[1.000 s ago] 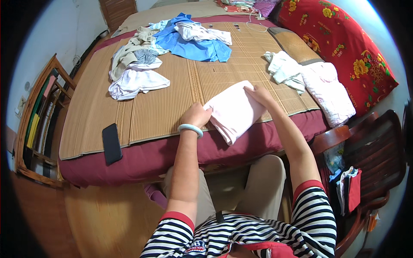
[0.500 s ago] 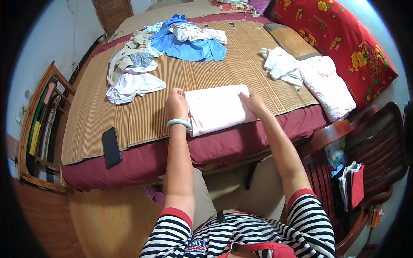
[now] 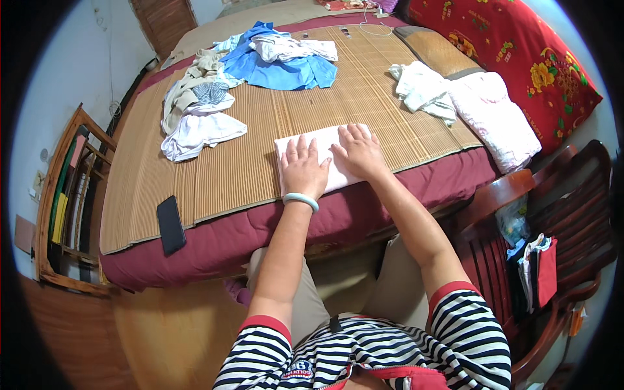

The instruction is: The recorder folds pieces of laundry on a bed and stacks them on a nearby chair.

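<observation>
Head view: both palms now lie flat and open on the folded cloth (image 3: 325, 144), the left hand (image 3: 303, 170) beside the right hand (image 3: 358, 151). A moment ago they held its ends apart; it has been folded smaller, so pressing seems underway. It sits near the mat's (image 3: 253, 156) near edge, long axis left-right.

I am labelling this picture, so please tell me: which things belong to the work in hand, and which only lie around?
In the work:
left hand, flat on the folded pink cloth
right hand, flat on the same cloth

Lying around:
phone
white clothes
blue shirt
folded pile
red pillow
wooden chair
</observation>
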The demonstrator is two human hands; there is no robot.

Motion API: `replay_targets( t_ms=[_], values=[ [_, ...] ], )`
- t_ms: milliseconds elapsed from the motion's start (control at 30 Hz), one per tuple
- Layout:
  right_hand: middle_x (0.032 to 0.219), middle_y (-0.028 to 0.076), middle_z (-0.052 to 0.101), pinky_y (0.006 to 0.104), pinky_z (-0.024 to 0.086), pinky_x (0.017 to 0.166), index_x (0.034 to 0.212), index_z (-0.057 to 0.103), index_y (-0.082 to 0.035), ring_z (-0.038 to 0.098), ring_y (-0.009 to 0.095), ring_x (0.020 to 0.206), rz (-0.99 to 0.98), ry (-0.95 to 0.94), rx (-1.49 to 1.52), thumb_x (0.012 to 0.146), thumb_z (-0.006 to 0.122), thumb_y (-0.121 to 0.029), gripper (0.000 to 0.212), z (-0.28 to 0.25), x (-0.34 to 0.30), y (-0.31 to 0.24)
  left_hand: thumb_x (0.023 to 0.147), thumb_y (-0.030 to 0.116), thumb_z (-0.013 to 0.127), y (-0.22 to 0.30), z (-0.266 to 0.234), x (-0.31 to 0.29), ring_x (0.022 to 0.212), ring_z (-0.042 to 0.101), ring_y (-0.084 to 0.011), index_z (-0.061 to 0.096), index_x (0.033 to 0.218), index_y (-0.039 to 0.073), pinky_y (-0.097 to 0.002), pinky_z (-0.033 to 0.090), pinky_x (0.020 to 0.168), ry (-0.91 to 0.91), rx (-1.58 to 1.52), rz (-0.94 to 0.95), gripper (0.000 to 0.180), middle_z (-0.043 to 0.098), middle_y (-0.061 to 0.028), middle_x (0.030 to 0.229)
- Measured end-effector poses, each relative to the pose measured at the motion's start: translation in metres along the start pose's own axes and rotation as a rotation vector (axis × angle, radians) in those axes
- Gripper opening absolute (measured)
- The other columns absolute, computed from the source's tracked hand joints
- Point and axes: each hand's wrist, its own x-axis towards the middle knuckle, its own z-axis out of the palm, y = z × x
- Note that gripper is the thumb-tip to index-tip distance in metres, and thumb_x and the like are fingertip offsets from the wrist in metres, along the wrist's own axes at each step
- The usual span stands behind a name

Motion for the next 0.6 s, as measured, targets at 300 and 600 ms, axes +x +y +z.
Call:
replay_targets(
  t_ms=[300,600],
  values=[
    [0.156,0.015,0.036,0.0482,0.024,0.119,0.152,0.035,-0.01,0.037,0.031,0.142,0.161,-0.121,0.272,0.098,0.041,-0.056,0.071,0.009,0.008,0.042,0.099,0.054,0.044,-0.019,-0.008,0.003,0.151,0.018,-0.0289,0.027,0.155,0.013,-0.0566,0.02,0.119,-0.113,-0.043,-0.205,0.072,0.022,-0.0149,0.163],
    [0.152,0.016,0.042,0.0473,0.022,0.12,0.151,0.036,-0.008,0.037,0.03,0.142,0.128,-0.04,0.353,0.1,0.038,-0.049,0.065,0.014,0.004,0.049,0.101,0.05,0.041,-0.031,-0.012,0.011,0.15,0.022,-0.0313,0.027,0.155,0.011,-0.0561,0.019,0.119,-0.155,-0.092,-0.268,0.068,0.023,-0.0151,0.162]
  ],
)
